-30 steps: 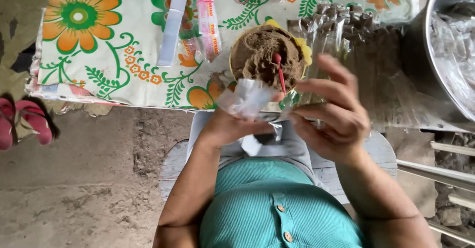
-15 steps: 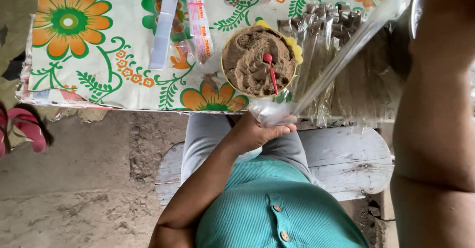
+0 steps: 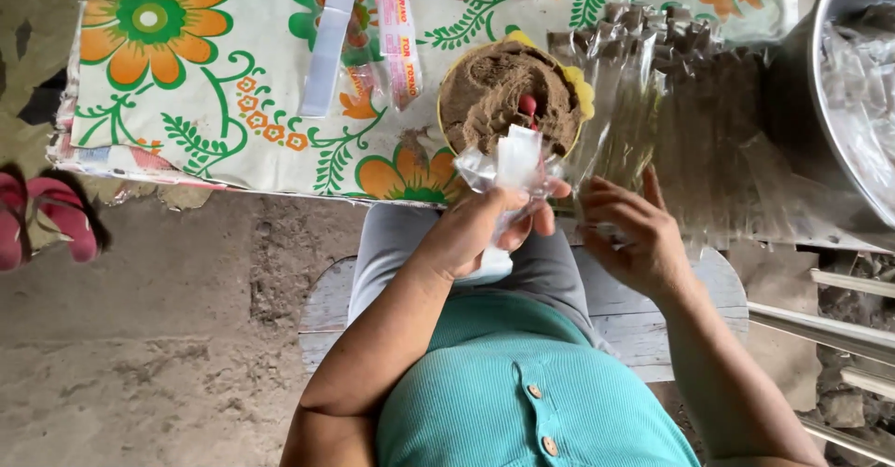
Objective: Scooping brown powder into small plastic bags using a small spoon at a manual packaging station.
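My left hand is closed around a small bunch of clear plastic bags, held up just in front of a yellow-rimmed bowl full of brown powder. A red spoon sticks in the powder. My right hand is beside the left one with its fingers spread, its tips touching the near edge of a pile of long clear bags filled with brown stuff. It grips nothing that I can see.
A flowered cloth covers the table. Strips of packets and a white strip lie left of the bowl. A metal basin with plastic in it stands at the right. Pink sandals lie on the dirt floor. I sit on a wooden bench.
My right arm, raised across the view with a long clear bag half a second ago, has come down to the table's edge. The left hand has lifted its bags slightly.
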